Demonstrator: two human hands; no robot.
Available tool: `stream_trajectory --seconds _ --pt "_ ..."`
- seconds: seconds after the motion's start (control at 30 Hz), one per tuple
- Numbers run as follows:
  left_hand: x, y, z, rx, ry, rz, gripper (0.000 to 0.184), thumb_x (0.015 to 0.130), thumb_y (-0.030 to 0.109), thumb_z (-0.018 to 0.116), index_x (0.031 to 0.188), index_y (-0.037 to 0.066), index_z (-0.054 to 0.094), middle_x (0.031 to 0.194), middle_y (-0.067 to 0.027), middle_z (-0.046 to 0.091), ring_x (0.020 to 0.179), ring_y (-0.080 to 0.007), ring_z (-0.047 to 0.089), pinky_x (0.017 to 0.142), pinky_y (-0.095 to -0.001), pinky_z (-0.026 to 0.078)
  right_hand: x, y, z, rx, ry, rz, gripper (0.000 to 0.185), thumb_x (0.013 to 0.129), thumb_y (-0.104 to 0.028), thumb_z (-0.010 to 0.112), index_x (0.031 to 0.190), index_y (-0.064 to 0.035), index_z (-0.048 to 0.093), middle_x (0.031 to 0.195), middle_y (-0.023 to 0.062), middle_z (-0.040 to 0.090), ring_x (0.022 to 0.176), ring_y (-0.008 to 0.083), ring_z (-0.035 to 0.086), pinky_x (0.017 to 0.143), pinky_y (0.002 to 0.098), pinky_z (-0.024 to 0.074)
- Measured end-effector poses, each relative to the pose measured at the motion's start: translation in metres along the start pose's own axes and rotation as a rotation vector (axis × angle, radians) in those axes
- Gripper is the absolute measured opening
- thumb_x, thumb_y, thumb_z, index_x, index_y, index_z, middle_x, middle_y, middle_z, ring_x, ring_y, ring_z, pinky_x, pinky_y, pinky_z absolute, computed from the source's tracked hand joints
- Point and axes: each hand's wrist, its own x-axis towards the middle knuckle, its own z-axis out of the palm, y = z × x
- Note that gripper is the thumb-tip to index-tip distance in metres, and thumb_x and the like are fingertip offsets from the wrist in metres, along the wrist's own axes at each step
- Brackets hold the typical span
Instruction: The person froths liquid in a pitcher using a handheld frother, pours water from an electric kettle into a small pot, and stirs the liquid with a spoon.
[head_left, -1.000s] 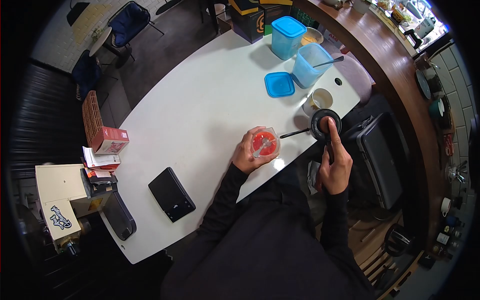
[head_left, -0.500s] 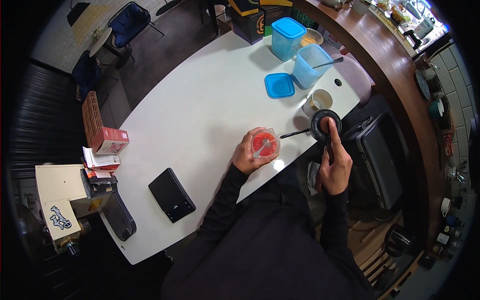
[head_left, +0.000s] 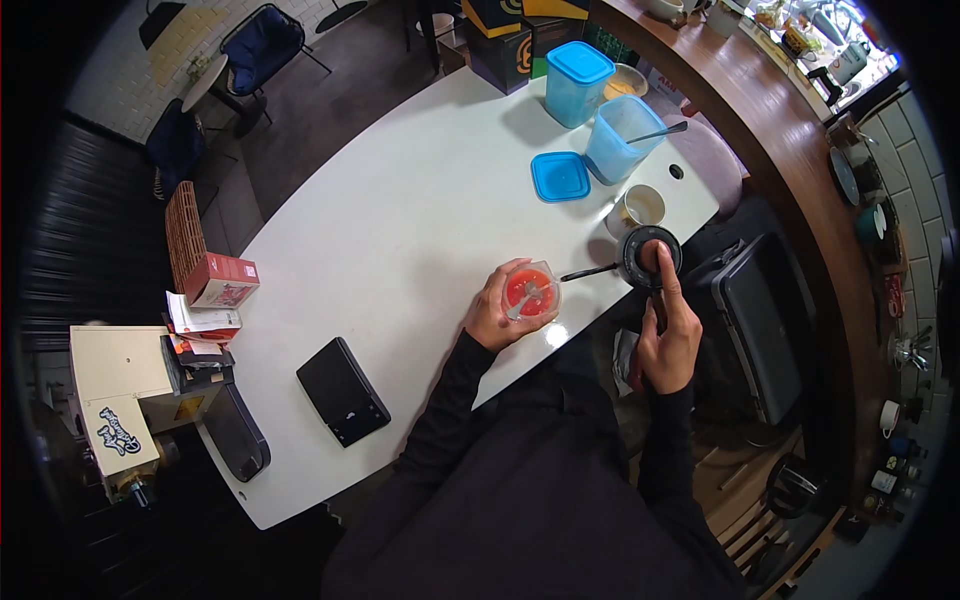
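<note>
My left hand (head_left: 499, 312) is wrapped round a clear cup (head_left: 546, 309) of red drink near the table's front edge. A pale, spoon-like shape (head_left: 526, 294) shows in the drink; I cannot tell exactly what it is. To its right, my right hand (head_left: 668, 335) grips a black gooseneck kettle (head_left: 634, 272), with one finger pressed on its round lid. The kettle's thin spout (head_left: 590, 272) points left, its tip at the cup's rim. Whether liquid runs from it is hard to make out. Just behind the kettle stands a pale paper cup (head_left: 640, 206).
On the white table (head_left: 400, 220), two blue containers (head_left: 575, 95) stand at the back right, one uncovered with a spoon (head_left: 660, 131) in it. A blue lid (head_left: 560, 176) lies nearby. A black tablet-like device (head_left: 343, 390) rests at the left. A wooden counter (head_left: 740, 105) curves along the right.
The red drink looks slightly higher in the cup. Both hands, the cup and the kettle stay almost in place; the view has shifted slightly.
</note>
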Motion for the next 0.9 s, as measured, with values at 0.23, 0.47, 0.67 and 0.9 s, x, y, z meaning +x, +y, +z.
stream_trajectory --seconds 0.23,0.47,0.67,0.9 --pt "-0.001 0.001 0.0 -0.017 0.02 -0.049 0.1 0.068 0.039 0.098 0.149 0.009 0.047 0.135 -0.0148 0.065 0.126 -0.033 0.064 0.113 -0.046 0.046 -0.005 0.008 0.004 -0.001 -0.062 0.01 0.092 0.077 0.019 0.056 0.161 -0.0184 0.046 0.093 0.0225 0.067 0.072 0.0343 0.064 0.074 0.0396 0.0538" --pt "-0.008 -0.002 -0.006 0.008 0.015 -0.006 0.113 0.068 0.043 0.097 0.158 0.009 0.037 0.134 -0.013 0.067 0.126 -0.0337 0.064 0.117 -0.049 0.039 -0.011 0.033 0.02 0.254 -0.108 0.106 0.084 0.086 0.016 0.054 0.163 -0.0113 0.038 0.125 0.0293 0.07 0.097 0.0318 0.075 0.089 0.0331 0.055" --pt "-0.012 -0.006 -0.01 -0.024 -0.008 -0.019 0.112 0.069 0.036 0.099 0.158 0.007 0.037 0.139 -0.0182 0.062 0.129 -0.0362 0.061 0.11 -0.0454 0.049 -0.018 0.053 0.04 0.417 -0.171 0.254 0.086 0.088 0.012 0.055 0.166 -0.0107 0.029 0.107 0.024 0.073 0.084 0.0174 0.071 0.079 0.0302 0.0535" --pt "-0.011 0.002 -0.006 0.005 0.002 -0.01 0.105 0.071 0.031 0.098 0.156 0.006 0.041 0.141 -0.0195 0.06 0.13 -0.0342 0.062 0.111 -0.0439 0.05 -0.015 0.063 0.063 0.398 -0.102 0.196 0.087 0.089 0.013 0.054 0.167 -0.0149 0.03 0.091 0.0055 0.065 0.07 0.0084 0.05 0.066 0.026 0.0443"
